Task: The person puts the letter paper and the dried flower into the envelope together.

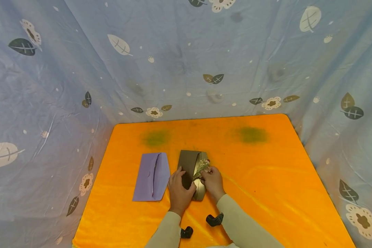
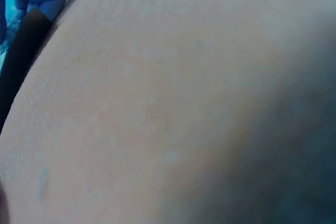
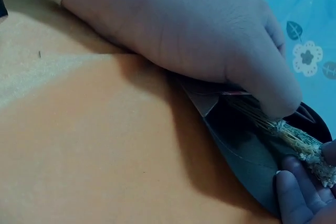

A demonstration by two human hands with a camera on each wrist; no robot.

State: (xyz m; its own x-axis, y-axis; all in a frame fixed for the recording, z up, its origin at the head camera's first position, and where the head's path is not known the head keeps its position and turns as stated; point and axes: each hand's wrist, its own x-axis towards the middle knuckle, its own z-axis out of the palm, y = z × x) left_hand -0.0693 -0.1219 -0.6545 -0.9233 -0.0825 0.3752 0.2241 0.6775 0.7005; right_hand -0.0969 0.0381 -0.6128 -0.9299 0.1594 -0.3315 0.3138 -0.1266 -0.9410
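Note:
A dark bronze envelope (image 1: 187,160) lies on the cloth, its gold-toned flap turned out to the right. My left hand (image 1: 179,193) grips it, fingers over the front panel and thumb at the pocket's edge. In the right wrist view, the pocket bulges beneath that left thumb (image 3: 275,95). With my right hand (image 1: 213,181), I pinch a small bunch of dried flowers (image 1: 201,168), pale heads pointing away and stems toward the pocket. Skin fills most of the left wrist view, with the dark envelope edge (image 2: 23,51) at upper left.
A purple envelope (image 1: 145,175), flap spread right, lies left of the dark one. Orange cloth (image 1: 260,179) covers the table, with patterned blue curtains (image 1: 186,62) around its back and sides. Black wrist cameras (image 1: 215,219) hang by the sleeves.

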